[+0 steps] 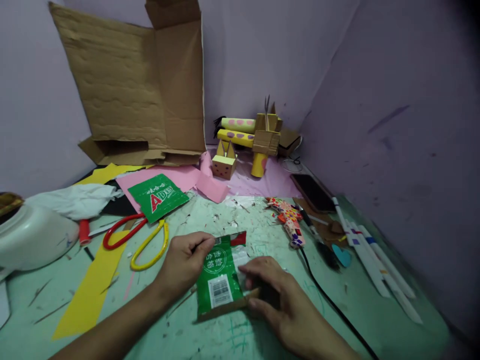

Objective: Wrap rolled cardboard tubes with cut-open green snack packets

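Plainly, left fingers [200, 237] pinch green cardboard [219, 275].

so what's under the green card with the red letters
Pink paper spreads from beneath the card, and a red handle and yellow handle poke out. Their far ends, and anything else underneath, are covered.

1. Green card [159, 197]: red "AD", with small white characters above that are too tiny to read.
2. Green carton piece [222, 274]: white circled characters and a barcode label [220, 290], its digits illegible.
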The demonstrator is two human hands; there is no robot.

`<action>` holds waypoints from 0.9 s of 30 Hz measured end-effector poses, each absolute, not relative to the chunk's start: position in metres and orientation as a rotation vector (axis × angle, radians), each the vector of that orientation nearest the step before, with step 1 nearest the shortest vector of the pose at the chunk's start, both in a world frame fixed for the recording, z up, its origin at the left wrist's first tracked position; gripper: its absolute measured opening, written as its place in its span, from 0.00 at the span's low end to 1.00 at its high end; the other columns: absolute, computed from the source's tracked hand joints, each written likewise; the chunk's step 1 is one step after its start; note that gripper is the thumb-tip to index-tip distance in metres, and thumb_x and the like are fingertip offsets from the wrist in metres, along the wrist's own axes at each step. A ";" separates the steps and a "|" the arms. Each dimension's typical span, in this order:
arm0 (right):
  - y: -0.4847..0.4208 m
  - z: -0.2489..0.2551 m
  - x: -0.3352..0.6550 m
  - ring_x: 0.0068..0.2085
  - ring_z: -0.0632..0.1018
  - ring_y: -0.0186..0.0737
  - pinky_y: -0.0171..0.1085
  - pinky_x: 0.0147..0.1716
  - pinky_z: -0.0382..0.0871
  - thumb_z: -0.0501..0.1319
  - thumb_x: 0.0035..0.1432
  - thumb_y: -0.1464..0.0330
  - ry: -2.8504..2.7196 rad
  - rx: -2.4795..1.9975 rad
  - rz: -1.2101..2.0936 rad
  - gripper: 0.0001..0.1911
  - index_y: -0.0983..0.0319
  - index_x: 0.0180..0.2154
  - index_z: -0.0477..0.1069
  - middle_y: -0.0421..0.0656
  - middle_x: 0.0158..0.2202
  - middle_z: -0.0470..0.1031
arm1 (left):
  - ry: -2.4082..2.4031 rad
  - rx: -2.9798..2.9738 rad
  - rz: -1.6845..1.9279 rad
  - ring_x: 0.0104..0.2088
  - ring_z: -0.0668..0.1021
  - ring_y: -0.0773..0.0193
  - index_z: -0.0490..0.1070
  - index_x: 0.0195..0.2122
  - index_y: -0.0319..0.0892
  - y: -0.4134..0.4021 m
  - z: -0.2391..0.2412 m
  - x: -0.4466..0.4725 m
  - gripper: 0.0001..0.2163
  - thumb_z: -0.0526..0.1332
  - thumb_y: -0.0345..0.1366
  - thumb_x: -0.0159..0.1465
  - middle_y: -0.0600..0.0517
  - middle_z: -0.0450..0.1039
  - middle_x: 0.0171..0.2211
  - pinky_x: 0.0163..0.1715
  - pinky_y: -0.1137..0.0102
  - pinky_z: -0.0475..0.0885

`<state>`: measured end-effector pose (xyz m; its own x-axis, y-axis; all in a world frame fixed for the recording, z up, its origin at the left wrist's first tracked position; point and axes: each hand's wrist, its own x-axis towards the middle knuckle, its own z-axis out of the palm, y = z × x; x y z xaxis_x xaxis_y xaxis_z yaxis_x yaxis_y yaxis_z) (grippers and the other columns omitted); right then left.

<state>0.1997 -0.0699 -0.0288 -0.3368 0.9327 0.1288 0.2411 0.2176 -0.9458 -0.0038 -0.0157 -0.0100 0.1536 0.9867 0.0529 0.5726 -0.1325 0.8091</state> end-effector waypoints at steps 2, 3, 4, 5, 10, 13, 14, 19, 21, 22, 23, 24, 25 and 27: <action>-0.072 -0.035 0.202 0.45 0.72 0.45 0.55 0.54 0.58 0.57 0.53 0.77 -1.968 -0.995 0.979 0.13 0.54 0.37 0.71 0.42 0.34 0.73 | 1.550 1.831 0.779 0.24 0.73 0.63 0.72 0.25 0.40 -0.012 -0.011 -0.002 0.15 0.51 0.40 0.62 0.53 0.73 0.22 0.22 0.73 0.66; -0.073 -0.039 0.202 0.45 0.73 0.44 0.56 0.56 0.54 0.57 0.53 0.77 -2.062 -0.928 0.918 0.12 0.54 0.34 0.72 0.40 0.31 0.74 | 1.594 1.864 0.748 0.24 0.73 0.63 0.72 0.24 0.40 -0.010 -0.012 -0.002 0.15 0.51 0.40 0.62 0.53 0.71 0.20 0.22 0.72 0.65; -0.073 -0.043 0.203 0.42 0.74 0.42 0.55 0.57 0.53 0.57 0.54 0.76 -2.142 -0.864 0.877 0.11 0.54 0.32 0.72 0.39 0.29 0.74 | 1.646 1.904 0.709 0.23 0.72 0.62 0.71 0.23 0.40 -0.009 -0.012 -0.001 0.15 0.51 0.40 0.61 0.52 0.70 0.19 0.23 0.71 0.64; -0.074 -0.046 0.203 0.39 0.75 0.41 0.53 0.56 0.56 0.56 0.55 0.75 -2.205 -0.809 0.855 0.11 0.54 0.31 0.73 0.39 0.28 0.75 | 1.700 1.947 0.666 0.23 0.72 0.60 0.70 0.21 0.41 -0.007 -0.013 0.000 0.15 0.52 0.40 0.61 0.51 0.69 0.19 0.23 0.70 0.62; -0.084 -0.047 0.202 0.34 0.75 0.41 0.41 0.38 0.73 0.52 0.61 0.70 -2.323 -0.753 0.800 0.12 0.57 0.37 0.74 0.45 0.30 0.77 | 1.854 2.103 0.510 0.29 0.73 0.52 0.71 0.24 0.40 -0.003 -0.018 0.006 0.12 0.52 0.37 0.59 0.45 0.72 0.25 0.26 0.66 0.57; -0.090 -0.045 0.200 0.33 0.76 0.42 0.42 0.37 0.73 0.50 0.61 0.72 -2.349 -0.762 0.698 0.14 0.57 0.38 0.73 0.45 0.30 0.77 | 1.808 2.103 0.470 0.27 0.72 0.55 0.70 0.22 0.41 0.004 -0.018 0.002 0.11 0.53 0.37 0.59 0.48 0.69 0.22 0.26 0.67 0.57; -0.092 -0.046 0.201 0.33 0.76 0.42 0.42 0.38 0.73 0.50 0.61 0.72 -2.358 -0.776 0.654 0.14 0.57 0.38 0.73 0.45 0.30 0.77 | 1.763 2.093 0.463 0.26 0.71 0.57 0.68 0.20 0.42 0.006 -0.017 0.000 0.12 0.53 0.37 0.58 0.50 0.67 0.20 0.26 0.67 0.57; -0.086 -0.040 0.215 0.37 0.77 0.44 0.51 0.50 0.66 0.51 0.51 0.79 -2.371 -0.950 0.329 0.15 0.57 0.37 0.70 0.43 0.32 0.78 | 1.492 1.891 0.465 0.20 0.68 0.65 0.63 0.16 0.42 0.009 0.001 -0.018 0.14 0.53 0.41 0.57 0.56 0.61 0.15 0.21 0.72 0.60; -0.080 -0.029 0.223 0.44 0.76 0.48 0.58 0.52 0.60 0.51 0.44 0.81 -2.343 -1.047 0.192 0.20 0.57 0.37 0.68 0.43 0.35 0.79 | 1.457 1.786 0.474 0.16 0.68 0.67 0.64 0.19 0.41 0.002 0.011 -0.023 0.13 0.52 0.43 0.57 0.56 0.62 0.15 0.18 0.73 0.61; -0.077 -0.022 0.225 0.47 0.74 0.51 0.61 0.52 0.58 0.51 0.42 0.81 -2.328 -1.086 0.137 0.22 0.57 0.38 0.68 0.44 0.37 0.79 | 1.466 1.732 0.485 0.14 0.67 0.68 0.64 0.21 0.41 -0.002 0.015 -0.025 0.13 0.52 0.43 0.57 0.57 0.61 0.14 0.16 0.74 0.60; -0.075 -0.015 0.226 0.50 0.72 0.53 0.63 0.53 0.56 0.50 0.40 0.82 -2.302 -1.124 0.079 0.24 0.58 0.38 0.68 0.45 0.39 0.78 | 1.495 1.661 0.507 0.12 0.67 0.68 0.64 0.22 0.41 -0.007 0.019 -0.026 0.12 0.52 0.43 0.56 0.57 0.61 0.13 0.14 0.74 0.60; -0.074 -0.009 0.225 0.52 0.71 0.53 0.64 0.53 0.54 0.50 0.39 0.82 -2.266 -1.156 0.018 0.25 0.58 0.39 0.68 0.46 0.41 0.78 | 1.533 1.569 0.540 0.11 0.67 0.68 0.64 0.24 0.41 -0.013 0.021 -0.026 0.11 0.53 0.43 0.56 0.58 0.62 0.12 0.12 0.74 0.60; -0.075 -0.003 0.222 0.53 0.70 0.53 0.65 0.53 0.53 0.49 0.40 0.82 -2.225 -1.169 -0.055 0.25 0.59 0.39 0.69 0.46 0.42 0.78 | 1.565 1.465 0.584 0.11 0.68 0.67 0.63 0.25 0.41 -0.019 0.023 -0.025 0.10 0.54 0.43 0.55 0.57 0.63 0.12 0.12 0.74 0.60; -0.080 0.004 0.210 0.53 0.71 0.50 0.59 0.54 0.58 0.49 0.44 0.83 -2.175 -1.120 -0.177 0.23 0.61 0.40 0.70 0.47 0.44 0.77 | 1.577 1.225 0.688 0.12 0.71 0.64 0.63 0.28 0.41 -0.030 0.022 -0.021 0.09 0.58 0.41 0.52 0.56 0.66 0.13 0.12 0.73 0.64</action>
